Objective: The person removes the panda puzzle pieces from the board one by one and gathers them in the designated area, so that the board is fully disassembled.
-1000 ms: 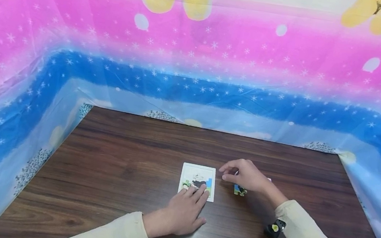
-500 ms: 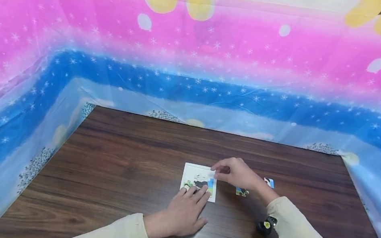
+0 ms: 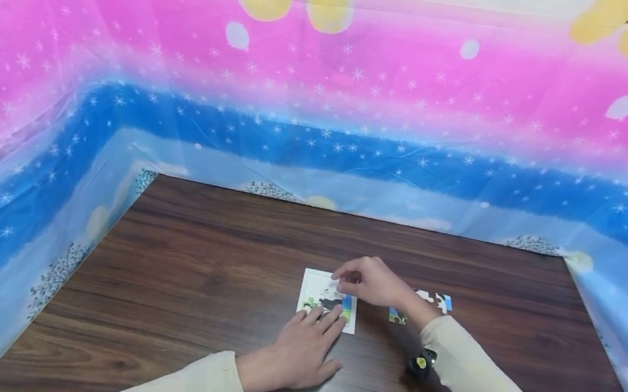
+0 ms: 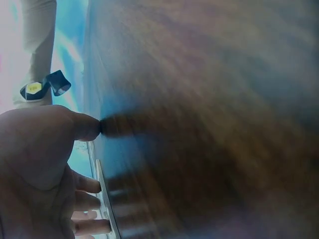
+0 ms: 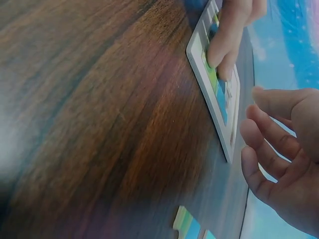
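Note:
A small white-framed jigsaw puzzle tray [image 3: 315, 276] lies on the table, partly filled with a black, blue and green picture. My left hand [image 3: 306, 349] rests over its near edge, fingers extended and touching the picture area; they hide its lower part. The right wrist view shows these fingertips pressing on the tray [image 5: 212, 99]. My right hand [image 3: 371, 281] is over the tray's upper right corner, thumb and fingertips brought together on a small pale puzzle piece, mostly hidden by the fingers. In the right wrist view the right hand [image 5: 284, 144] has its fingers curled beside the tray.
Several loose puzzle pieces [image 3: 443, 303] lie to the right of the tray, partly covered by the right forearm. The dark wooden table [image 3: 190, 259] is bordered at the back by a patterned pink and blue cloth [image 3: 308, 148]. Each wrist wears a black device.
My right hand has moved left from beside the loose pieces to over the tray, exposing more of those pieces. The left hand stays on the tray's near edge.

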`<state>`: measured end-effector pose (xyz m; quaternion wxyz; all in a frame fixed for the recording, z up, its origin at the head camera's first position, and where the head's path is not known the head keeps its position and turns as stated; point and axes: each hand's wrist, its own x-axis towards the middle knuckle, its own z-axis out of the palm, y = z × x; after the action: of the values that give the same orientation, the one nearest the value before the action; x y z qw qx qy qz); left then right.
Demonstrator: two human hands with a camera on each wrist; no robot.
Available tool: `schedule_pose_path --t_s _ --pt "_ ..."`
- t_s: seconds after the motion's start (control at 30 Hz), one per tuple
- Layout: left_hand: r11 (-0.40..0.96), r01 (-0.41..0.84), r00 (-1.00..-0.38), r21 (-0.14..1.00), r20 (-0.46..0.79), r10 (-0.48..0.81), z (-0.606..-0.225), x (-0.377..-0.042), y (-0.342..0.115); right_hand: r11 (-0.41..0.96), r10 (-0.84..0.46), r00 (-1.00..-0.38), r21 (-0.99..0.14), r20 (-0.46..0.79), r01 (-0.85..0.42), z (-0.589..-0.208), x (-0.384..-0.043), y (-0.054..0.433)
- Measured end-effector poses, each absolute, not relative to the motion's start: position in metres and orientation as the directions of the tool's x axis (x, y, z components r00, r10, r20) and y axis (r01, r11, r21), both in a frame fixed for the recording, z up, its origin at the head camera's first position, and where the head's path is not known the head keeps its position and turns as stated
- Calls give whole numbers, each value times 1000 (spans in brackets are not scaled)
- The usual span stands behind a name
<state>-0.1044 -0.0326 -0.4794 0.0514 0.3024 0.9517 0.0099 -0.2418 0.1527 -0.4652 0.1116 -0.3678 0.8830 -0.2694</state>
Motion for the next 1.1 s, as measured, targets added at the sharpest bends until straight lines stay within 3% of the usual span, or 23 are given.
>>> schedule_pose_path --t_s 0.63,1.1 --pt "818 572 -809 58 -128 574 -475 -106 -33 592 -724 -690 -517 -4 -618 -472 -243 137" --pt "820 569 -809 62 -137 571 -475 -106 -33 567 -708 -705 -627 -40 -534 -468 -242 140"
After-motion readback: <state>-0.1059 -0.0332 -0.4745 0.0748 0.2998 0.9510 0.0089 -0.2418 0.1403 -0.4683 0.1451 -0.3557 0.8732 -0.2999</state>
